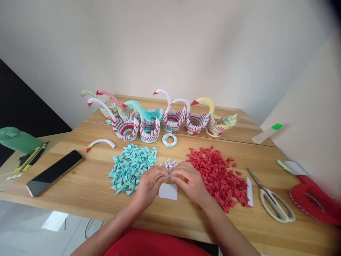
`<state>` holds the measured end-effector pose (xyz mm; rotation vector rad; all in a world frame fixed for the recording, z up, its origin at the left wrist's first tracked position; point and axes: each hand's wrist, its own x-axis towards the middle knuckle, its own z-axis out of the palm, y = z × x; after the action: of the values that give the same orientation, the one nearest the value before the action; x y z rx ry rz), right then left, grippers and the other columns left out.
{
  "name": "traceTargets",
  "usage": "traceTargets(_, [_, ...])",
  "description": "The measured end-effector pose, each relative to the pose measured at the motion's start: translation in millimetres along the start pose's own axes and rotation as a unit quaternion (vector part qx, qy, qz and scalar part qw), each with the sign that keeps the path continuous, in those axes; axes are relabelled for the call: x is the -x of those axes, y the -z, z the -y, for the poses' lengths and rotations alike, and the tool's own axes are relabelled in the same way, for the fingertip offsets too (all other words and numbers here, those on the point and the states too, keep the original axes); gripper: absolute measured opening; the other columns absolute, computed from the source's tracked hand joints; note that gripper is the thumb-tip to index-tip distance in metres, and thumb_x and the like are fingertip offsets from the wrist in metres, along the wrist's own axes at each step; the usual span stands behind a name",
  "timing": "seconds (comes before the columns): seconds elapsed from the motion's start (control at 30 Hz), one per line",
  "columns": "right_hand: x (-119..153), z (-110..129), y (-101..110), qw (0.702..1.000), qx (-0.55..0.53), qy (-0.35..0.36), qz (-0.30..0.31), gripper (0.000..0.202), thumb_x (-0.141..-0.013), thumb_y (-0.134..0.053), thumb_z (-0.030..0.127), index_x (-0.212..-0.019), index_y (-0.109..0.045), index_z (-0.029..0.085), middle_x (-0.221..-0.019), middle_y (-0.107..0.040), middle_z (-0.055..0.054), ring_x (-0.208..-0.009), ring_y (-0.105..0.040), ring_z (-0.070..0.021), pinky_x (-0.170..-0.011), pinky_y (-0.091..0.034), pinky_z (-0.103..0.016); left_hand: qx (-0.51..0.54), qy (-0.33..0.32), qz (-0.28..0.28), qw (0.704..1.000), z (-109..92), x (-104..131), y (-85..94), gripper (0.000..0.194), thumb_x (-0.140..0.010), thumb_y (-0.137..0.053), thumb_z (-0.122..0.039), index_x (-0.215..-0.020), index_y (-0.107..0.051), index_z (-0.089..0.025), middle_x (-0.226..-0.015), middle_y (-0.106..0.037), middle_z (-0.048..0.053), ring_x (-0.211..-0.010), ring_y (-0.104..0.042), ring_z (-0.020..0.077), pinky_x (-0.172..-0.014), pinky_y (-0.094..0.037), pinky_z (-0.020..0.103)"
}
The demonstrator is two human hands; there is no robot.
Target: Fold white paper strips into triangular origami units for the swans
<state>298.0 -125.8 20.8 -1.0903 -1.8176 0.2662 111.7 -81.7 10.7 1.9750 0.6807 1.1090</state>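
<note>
Head view: desk (92, 185) bearing red heap (218, 177) and turquoise heap (131, 169); between them, left hand (149, 183) and right hand (191, 178) near a white slip (168, 192), each grip clamped on a small turquoise piece (170, 175), long axis roughly left-to-right, pointing end indistinguishable.

A plain red garment (157, 243) (only a rounded stretch of it shows, low down) covers the person's front; the left forearm (113, 224) and right forearm (226, 222) are bare.
</note>
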Motion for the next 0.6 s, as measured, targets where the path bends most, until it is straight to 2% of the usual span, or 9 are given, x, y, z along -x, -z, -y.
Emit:
traceTargets(0.1, [0.3,-0.4,-0.4,1.0,-0.014,-0.007,-0.003,0.007,-0.092,-0.063,0.023,-0.091,-0.069,0.024,-0.084,-0.073,-0.004,-0.081,-0.067,-0.0199,-0.077,-0.049,-0.038,0.009,-0.017,-0.013,1.0,-0.8,-4.0,-0.5,0.015,-0.094,-0.055,-0.02,-0.082,-0.064,-0.02,-0.095,-0.073,0.008,-0.092,-0.068,0.0206,-0.084,-0.051,0.033])
traceTargets(0.27, [0.9,0.0,-2.3,0.999,-0.033,-0.037,-0.007,0.01,-0.093,-0.061,0.023,-0.092,-0.071,0.025,-0.085,-0.074,-0.004,-0.081,-0.068,-0.0204,-0.08,-0.051,-0.039,0.012,-0.003,-0.037,0.999,-2.3,-7.0,-2.2,0.017,-0.092,-0.058,-0.022,-0.077,-0.066,-0.02,-0.081,-0.067,0.006,-0.078,-0.063,0.0186,-0.072,-0.05,0.029])
traceTargets(0.37, [1.1,-0.4,-1.5,0.998,-0.037,-0.052,-0.012,0.013,-0.094,-0.059,0.025,-0.094,-0.072,0.025,-0.085,-0.074,-0.004,-0.082,-0.067,-0.0205,-0.078,-0.051,-0.037,0.039,0.036,-0.038,0.998,-3.6,-6.7,-4.4,0.016,-0.09,-0.059,-0.022,-0.076,-0.065,-0.02,-0.078,-0.066,0.005,-0.077,-0.062,0.0181,-0.072,-0.048,0.028])
traceTargets(0.43, [1.5,-2.7,0.9,0.998,-0.02,-0.059,-0.011,0.016,-0.095,-0.057,0.025,-0.102,-0.071,0.025,-0.087,-0.074,-0.004,-0.082,-0.066,-0.0202,-0.077,-0.051,-0.036,0.068,0.068,-0.052,0.994,-4.4,-7.1,-5.4,0.014,-0.088,-0.062,-0.023,-0.075,-0.064,-0.019,-0.078,-0.066,0.004,-0.077,-0.061,0.0178,-0.074,-0.048,0.028])
traceTargets(0.53, [2.2,-7.9,6.0,0.997,0.045,-0.064,-0.015,0.021,-0.097,-0.053,0.024,-0.112,-0.068,0.027,-0.088,-0.073,-0.003,-0.082,-0.065,-0.0204,-0.089,-0.046,-0.043,0.13,0.126,-0.065,0.981,-5.0,-9.4,-5.8,0.015,-0.086,-0.065,-0.027,-0.074,-0.063,-0.018,-0.075,-0.063,0.003,-0.074,-0.059,0.0165,-0.071,-0.047,0.027])
traceTargets(0.6, [2.5,-9.6,8.2,0.995,0.075,-0.064,-0.018,0.021,-0.097,-0.053,0.027,-0.113,-0.067,0.028,-0.089,-0.073,-0.004,-0.085,-0.065,-0.0213,-0.099,-0.04,-0.049,0.17,0.158,-0.064,0.971,-5.2,-11.0,-6.2,0.018,-0.085,-0.066,-0.031,-0.074,-0.062,-0.018,-0.073,-0.062,0.002,-0.071,-0.058,0.0156,-0.068,-0.048,0.026])
